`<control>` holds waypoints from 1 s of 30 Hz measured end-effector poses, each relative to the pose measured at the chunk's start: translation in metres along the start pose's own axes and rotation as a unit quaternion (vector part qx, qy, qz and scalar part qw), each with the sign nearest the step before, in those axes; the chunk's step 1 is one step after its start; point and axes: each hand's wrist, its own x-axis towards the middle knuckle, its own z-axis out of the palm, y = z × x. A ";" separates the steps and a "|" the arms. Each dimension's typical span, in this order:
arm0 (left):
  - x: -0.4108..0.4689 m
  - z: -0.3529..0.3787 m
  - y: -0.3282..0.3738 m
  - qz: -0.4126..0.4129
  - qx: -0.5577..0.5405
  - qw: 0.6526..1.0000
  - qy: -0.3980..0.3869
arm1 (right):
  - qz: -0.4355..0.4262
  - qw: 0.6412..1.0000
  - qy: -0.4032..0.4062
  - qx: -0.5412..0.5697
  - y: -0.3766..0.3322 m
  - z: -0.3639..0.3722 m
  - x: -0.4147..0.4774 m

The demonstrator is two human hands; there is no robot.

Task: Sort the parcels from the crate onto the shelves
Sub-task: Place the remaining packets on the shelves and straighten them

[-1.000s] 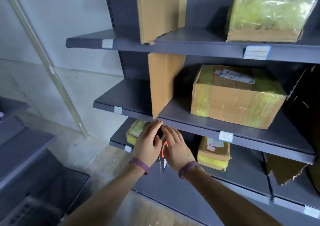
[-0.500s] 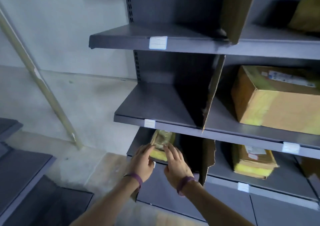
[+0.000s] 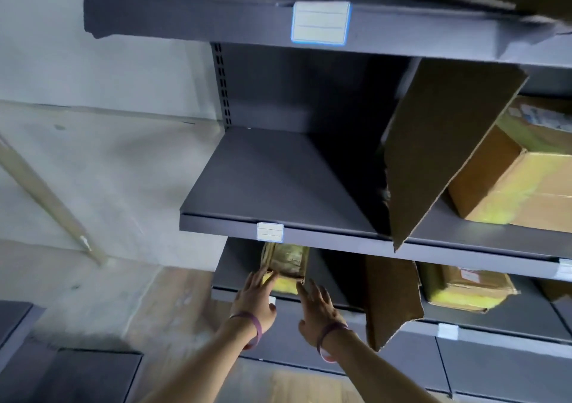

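Observation:
A small cardboard parcel [image 3: 286, 266] wrapped in yellowish tape lies on the lower grey shelf [image 3: 328, 297], left of a cardboard divider [image 3: 390, 300]. My left hand [image 3: 255, 299] reaches to the parcel's near left corner with straight fingers, its fingertips touching it. My right hand [image 3: 317, 308] is spread just below the parcel's near right corner, its fingertips at the edge. Neither hand wraps round the parcel. The crate is out of view.
The middle shelf [image 3: 278, 183] holds a tilted cardboard divider [image 3: 439, 142] and a large taped box [image 3: 520, 183] to its right. Another parcel [image 3: 464, 288] lies on the lower shelf right of the divider. A top shelf [image 3: 216, 15] hangs overhead. A pale pole [image 3: 49, 204] leans at left.
The view has swung left and closer to the shelves. The dark flat item seen between my hands a second ago is gone. Both hands now spread wider at the small parcel's near corners.

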 end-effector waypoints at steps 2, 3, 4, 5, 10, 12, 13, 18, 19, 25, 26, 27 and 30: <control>0.013 0.007 -0.006 -0.009 0.010 1.000 -0.014 | 0.011 1.000 -0.015 0.003 0.000 0.007 0.014; 0.017 0.011 -0.008 -0.014 0.012 1.000 -0.024 | 0.016 1.000 -0.021 0.006 0.000 0.009 0.019; 0.020 0.014 -0.010 -0.018 0.011 0.999 -0.035 | 0.020 0.999 -0.025 0.010 -0.001 0.012 0.024; 0.023 0.017 -0.012 -0.021 0.010 0.999 -0.043 | 0.023 0.999 -0.027 0.015 0.000 0.015 0.029; 0.032 0.023 -0.023 -0.031 0.016 0.999 -0.035 | 0.025 0.999 -0.014 0.017 0.003 0.022 0.045; 0.038 0.021 -0.022 -0.032 0.015 0.999 -0.035 | 0.025 0.999 -0.010 0.022 0.003 0.020 0.050; 0.041 0.019 -0.021 -0.034 0.014 0.999 -0.036 | 0.026 0.999 -0.009 0.023 0.003 0.020 0.053; 0.045 0.016 -0.016 -0.049 0.011 0.998 -0.049 | 0.034 0.999 -0.008 0.027 -0.002 0.020 0.057; 0.043 0.015 -0.014 -0.052 0.021 0.997 -0.048 | 0.035 0.999 -0.005 0.025 -0.002 0.019 0.056; 0.020 0.001 0.001 -0.040 0.029 0.999 -0.011 | 0.026 1.000 0.004 -0.002 -0.015 0.006 0.030; 0.014 -0.003 0.005 -0.037 0.026 0.999 -0.008 | 0.023 1.000 0.008 -0.004 -0.018 0.002 0.024; 0.007 -0.007 0.010 -0.035 0.022 0.999 -0.007 | 0.021 1.000 0.012 -0.005 -0.020 -0.003 0.017; -0.019 -0.021 0.023 -0.032 0.008 0.999 -0.002 | 0.014 0.999 0.024 -0.021 -0.026 -0.016 -0.010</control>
